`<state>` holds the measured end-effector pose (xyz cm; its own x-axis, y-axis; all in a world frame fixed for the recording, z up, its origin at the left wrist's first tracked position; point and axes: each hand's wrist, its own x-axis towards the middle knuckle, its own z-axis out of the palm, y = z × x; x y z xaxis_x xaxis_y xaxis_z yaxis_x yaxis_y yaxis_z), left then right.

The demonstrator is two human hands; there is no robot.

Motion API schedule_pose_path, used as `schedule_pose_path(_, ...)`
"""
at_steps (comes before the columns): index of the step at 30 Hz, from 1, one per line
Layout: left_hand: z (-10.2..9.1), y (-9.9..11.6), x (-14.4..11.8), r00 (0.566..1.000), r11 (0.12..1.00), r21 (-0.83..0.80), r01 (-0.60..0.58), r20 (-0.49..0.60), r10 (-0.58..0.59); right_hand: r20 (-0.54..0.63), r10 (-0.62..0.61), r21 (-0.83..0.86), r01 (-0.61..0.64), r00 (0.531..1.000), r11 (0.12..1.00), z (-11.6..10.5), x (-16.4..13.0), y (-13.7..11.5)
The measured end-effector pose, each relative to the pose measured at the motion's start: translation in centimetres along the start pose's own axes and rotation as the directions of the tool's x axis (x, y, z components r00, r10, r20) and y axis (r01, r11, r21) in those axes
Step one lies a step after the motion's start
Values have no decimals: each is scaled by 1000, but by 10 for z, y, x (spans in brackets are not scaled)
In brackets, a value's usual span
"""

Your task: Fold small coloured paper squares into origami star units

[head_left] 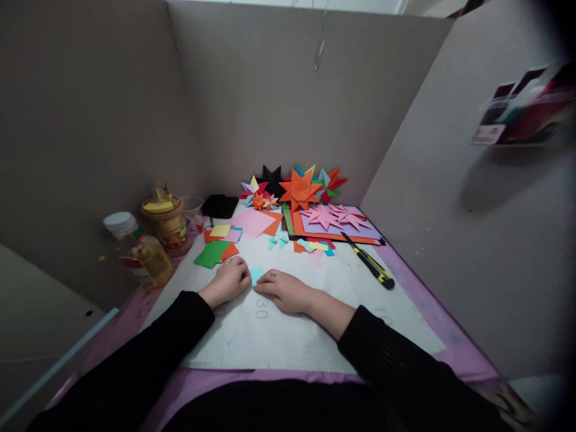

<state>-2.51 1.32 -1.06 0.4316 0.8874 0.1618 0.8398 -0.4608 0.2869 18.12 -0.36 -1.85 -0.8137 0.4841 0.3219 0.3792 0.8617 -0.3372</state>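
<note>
The worktop (432, 312) is covered in purple, and a white cutting mat (288, 336) is laid over most of it. At the far edge, folded paper stars (299, 189) are gathered beside a stack of coloured sheets (335, 231), on which pink stars (333, 216) are set. Loose paper scraps (225, 243) are scattered across the mat's far left, and a small light-blue piece (256, 275) lies nearer the front. A yellow-and-black utility knife (371, 264) is placed on the right. Two bottles (148, 252) and a black object (220, 206) are kept at the left.
</note>
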Motion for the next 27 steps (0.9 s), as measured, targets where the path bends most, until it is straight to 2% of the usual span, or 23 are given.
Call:
schedule_pose_path(17,-1,1,1,1000,1000,18,16,17,-16,47,-5,-130,12,999,992,0,3,-2)
schedule_pose_path(27,-2,3,0,999,999,16,39,31,-39,46,-1,-129,7,999,992,-1,2,-4)
